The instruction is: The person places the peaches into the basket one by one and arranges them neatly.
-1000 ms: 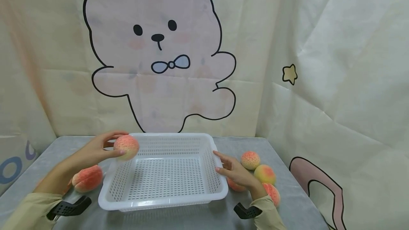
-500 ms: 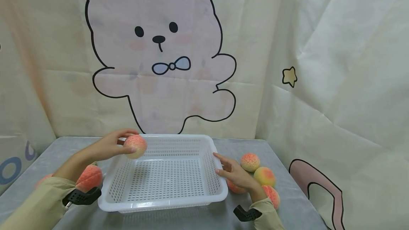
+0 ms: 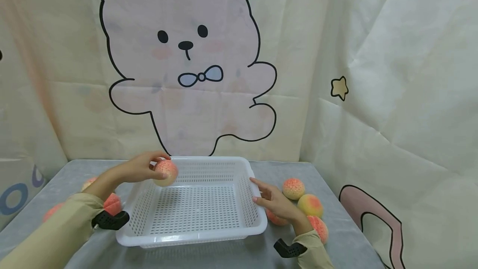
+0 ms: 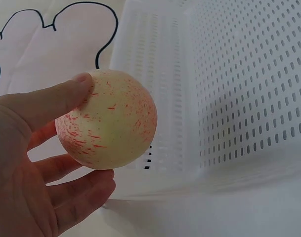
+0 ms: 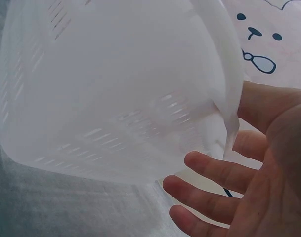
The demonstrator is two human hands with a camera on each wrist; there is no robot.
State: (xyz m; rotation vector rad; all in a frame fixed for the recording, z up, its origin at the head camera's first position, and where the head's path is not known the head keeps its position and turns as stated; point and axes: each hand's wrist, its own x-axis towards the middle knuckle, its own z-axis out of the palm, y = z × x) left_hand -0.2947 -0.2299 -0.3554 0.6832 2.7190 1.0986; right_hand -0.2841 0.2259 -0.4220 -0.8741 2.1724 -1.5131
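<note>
My left hand [image 3: 140, 168] holds a peach [image 3: 166, 172] with a speckled red and pale yellow skin. Thumb and fingers pinch the fruit from its left side, as the left wrist view shows up close. It hangs over the left part of a white perforated plastic basket [image 3: 198, 235], apart from the basket floor. On the opposite side, my right hand [image 3: 276, 200] grips the basket's right rim. In the right wrist view its thumb goes over the rim [image 5: 233, 74], while the fingers [image 5: 209, 168] stay outside near the wall. The basket looks slightly tilted, its front edge casting a shadow.
Several peaches [image 3: 310, 206] lie right of the basket, partly behind my right hand and wrist. More peaches [image 3: 112, 204] rest at the left, partly covered by my left arm. A grey cloth [image 3: 179, 258] covers the table; a printed curtain [image 3: 373, 136] hangs behind and beside it.
My left hand has moved right with the peach, from the basket's left edge to farther over its inside. The right hand and basket have stayed almost in place.
</note>
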